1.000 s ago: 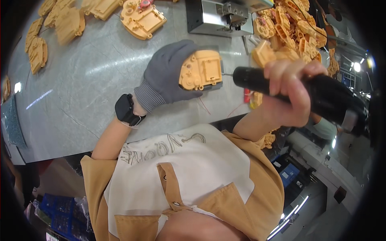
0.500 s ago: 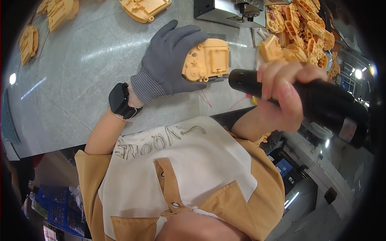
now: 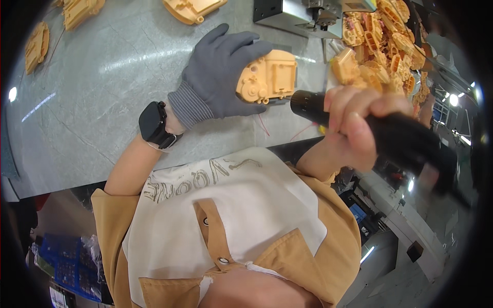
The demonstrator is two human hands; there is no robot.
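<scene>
My left hand [image 3: 218,72], in a grey glove, is wrapped round the left side of an orange plastic housing [image 3: 280,77] and holds it on the grey table. The housing has a raised rectangular frame, round bosses and a dark part under its lower edge. My bare right hand [image 3: 354,123] grips a black electric screwdriver [image 3: 400,133], held sideways. Its nose is close to the lower right corner of the housing; whether the bit touches cannot be made out. Thin red wires [image 3: 263,124] show below the housing.
Several orange housings [image 3: 192,9] lie along the far and left side of the table [image 3: 102,97]. A metal machine [image 3: 298,18] stands at the far edge. To its right is a heap of orange parts [image 3: 398,46]. A blue crate [image 3: 72,267] is at the lower left.
The back end of the screwdriver has swung slightly down and left, with my right hand shifting a little. The housing and my left hand appear slightly further right in the view.
</scene>
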